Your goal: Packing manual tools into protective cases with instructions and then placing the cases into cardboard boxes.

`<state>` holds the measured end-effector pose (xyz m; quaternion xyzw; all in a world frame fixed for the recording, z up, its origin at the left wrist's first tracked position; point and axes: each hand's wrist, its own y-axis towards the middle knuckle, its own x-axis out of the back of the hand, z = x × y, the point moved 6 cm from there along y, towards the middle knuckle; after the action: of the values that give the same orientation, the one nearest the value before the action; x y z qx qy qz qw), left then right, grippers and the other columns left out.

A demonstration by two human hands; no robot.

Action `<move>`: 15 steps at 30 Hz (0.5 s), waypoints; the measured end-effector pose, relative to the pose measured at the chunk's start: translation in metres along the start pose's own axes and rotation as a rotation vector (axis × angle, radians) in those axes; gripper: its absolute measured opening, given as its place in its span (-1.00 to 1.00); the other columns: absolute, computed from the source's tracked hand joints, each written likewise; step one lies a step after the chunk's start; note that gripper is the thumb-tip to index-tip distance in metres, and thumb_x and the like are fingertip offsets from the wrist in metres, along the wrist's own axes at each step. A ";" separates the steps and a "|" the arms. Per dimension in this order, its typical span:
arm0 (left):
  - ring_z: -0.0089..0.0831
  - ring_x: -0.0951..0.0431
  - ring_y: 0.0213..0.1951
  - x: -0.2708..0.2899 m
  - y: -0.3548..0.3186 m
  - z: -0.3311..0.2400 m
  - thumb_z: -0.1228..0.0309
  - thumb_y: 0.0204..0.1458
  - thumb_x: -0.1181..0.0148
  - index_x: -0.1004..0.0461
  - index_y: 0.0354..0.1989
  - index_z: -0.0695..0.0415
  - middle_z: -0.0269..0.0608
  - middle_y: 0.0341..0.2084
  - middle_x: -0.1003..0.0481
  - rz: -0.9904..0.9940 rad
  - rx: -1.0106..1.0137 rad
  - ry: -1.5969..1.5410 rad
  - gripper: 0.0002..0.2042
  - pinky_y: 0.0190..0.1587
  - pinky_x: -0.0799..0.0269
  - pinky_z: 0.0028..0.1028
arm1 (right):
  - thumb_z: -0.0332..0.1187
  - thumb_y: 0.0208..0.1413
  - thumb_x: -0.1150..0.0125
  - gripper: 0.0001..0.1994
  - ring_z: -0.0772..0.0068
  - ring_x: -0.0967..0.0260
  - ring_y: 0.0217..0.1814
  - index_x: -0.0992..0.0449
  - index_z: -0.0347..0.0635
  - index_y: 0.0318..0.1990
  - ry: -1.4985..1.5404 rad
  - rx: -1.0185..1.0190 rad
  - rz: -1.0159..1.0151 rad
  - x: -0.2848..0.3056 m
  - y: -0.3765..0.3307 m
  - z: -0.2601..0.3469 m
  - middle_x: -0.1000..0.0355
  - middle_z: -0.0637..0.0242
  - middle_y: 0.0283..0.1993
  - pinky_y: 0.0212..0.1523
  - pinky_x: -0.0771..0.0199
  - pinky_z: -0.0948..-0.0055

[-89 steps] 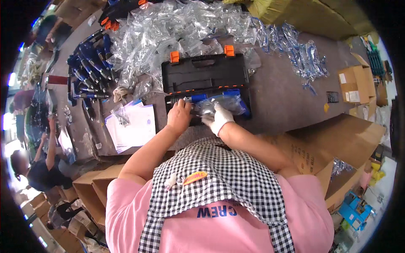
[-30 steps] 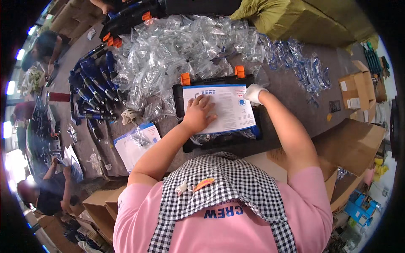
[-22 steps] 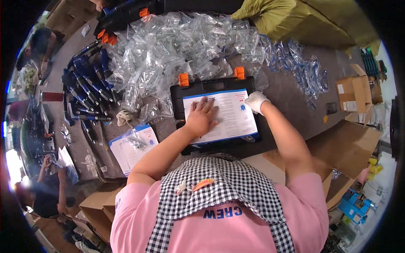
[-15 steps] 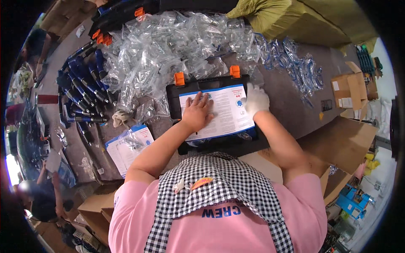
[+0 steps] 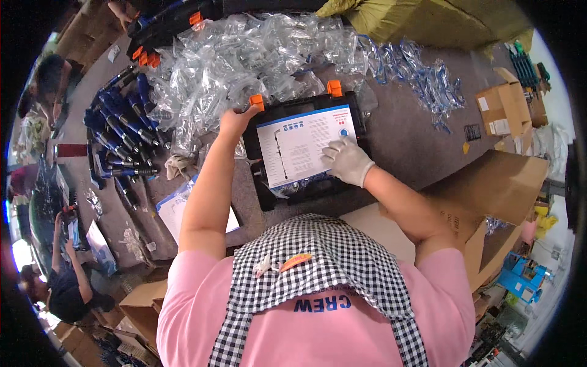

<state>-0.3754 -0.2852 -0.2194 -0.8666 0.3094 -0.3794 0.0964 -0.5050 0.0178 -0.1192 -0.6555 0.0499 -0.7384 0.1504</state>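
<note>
A black plastic case [image 5: 358,114] with two orange latches lies in front of me. On it rests a printed instruction sheet [image 5: 287,156] with blue borders and a drawing of a long tool. My left hand [image 5: 235,121] is bare and grips the case's far left corner, its fingertips at the left orange latch [image 5: 256,102]. In a white glove, my right hand [image 5: 348,160] lies with its fingers stretched over the sheet's right side. Part of a clear bag with blue bits [image 5: 299,185] shows below the sheet; the rest inside the case is covered.
A heap of clear plastic bags [image 5: 244,61] lies beyond the case. Blue-and-black tools [image 5: 122,119] are piled at left, more sheets [image 5: 177,211] nearer. Bagged blue parts [image 5: 431,88] lie at right, by cardboard boxes [image 5: 504,110]. Other people work at far left.
My left hand has moved from the sheet up to the case's far left latch. The right hand has slid inward onto the sheet. Case and sheet have shifted slightly left.
</note>
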 end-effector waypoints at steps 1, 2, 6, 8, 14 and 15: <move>-0.36 -0.55 -0.27 0.000 0.002 0.007 -0.03 -0.05 -0.33 -0.56 -0.18 0.38 -0.11 -0.32 -0.58 0.017 0.068 -0.056 -0.41 -0.18 -0.42 -0.38 | -0.12 0.05 -0.19 -0.70 0.31 -0.30 0.20 -0.50 -0.02 -0.11 0.003 -0.003 0.078 0.000 0.000 0.001 -0.45 0.37 0.03 0.26 -0.12 0.07; -0.36 -0.55 -0.27 -0.001 0.001 0.010 -0.03 -0.05 -0.33 -0.56 -0.18 0.38 -0.11 -0.32 -0.58 0.007 0.061 -0.051 -0.41 -0.18 -0.42 -0.38 | -0.16 0.06 -0.15 -0.75 0.33 -0.39 0.10 -0.53 -0.02 -0.16 -0.003 0.036 0.020 0.000 -0.001 0.006 -0.50 0.35 -0.05 0.19 -0.20 0.10; -0.38 -0.54 -0.27 -0.009 -0.014 -0.008 -0.03 -0.04 -0.32 -0.54 -0.13 0.37 -0.08 -0.30 -0.58 -0.056 0.075 -0.070 -0.40 -0.17 -0.42 -0.38 | -0.27 0.04 -0.11 -0.80 0.30 -0.44 0.03 -0.56 -0.07 -0.21 -0.059 0.009 0.011 -0.008 -0.005 0.006 -0.52 0.27 -0.11 0.15 -0.25 0.12; -0.40 -0.54 -0.25 -0.010 -0.014 -0.018 -0.02 -0.05 -0.33 -0.53 -0.09 0.36 -0.08 -0.27 -0.57 -0.050 0.127 -0.050 -0.40 -0.16 -0.42 -0.39 | -0.36 0.02 -0.06 -0.80 0.26 -0.47 -0.02 -0.57 -0.11 -0.23 -0.104 0.004 -0.042 -0.020 -0.007 0.003 -0.53 0.23 -0.16 0.14 -0.28 0.13; -0.14 -0.61 -0.20 0.028 -0.054 -0.028 0.09 -0.10 -0.40 -0.52 -0.18 0.31 0.00 -0.32 -0.60 -0.317 -0.284 0.026 -0.51 -0.15 -0.48 -0.31 | -0.38 0.11 0.02 -0.73 0.10 -0.37 0.10 -0.54 -0.15 -0.08 -0.119 -0.135 0.044 -0.005 -0.004 0.016 -0.47 0.18 0.00 0.16 -0.22 0.04; -0.14 -0.60 -0.19 0.031 -0.069 -0.045 0.10 -0.11 -0.40 -0.52 -0.18 0.31 0.00 -0.30 -0.59 -0.258 -0.308 0.013 -0.51 -0.12 -0.47 -0.31 | -0.35 0.13 0.03 -0.73 0.09 -0.37 0.09 -0.54 -0.14 -0.09 -0.126 -0.139 0.012 -0.008 -0.006 0.014 -0.47 0.19 0.00 0.17 -0.21 0.04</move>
<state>-0.3600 -0.2461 -0.1417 -0.9012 0.2507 -0.3423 -0.0885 -0.4913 0.0273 -0.1235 -0.7091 0.0955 -0.6897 0.1116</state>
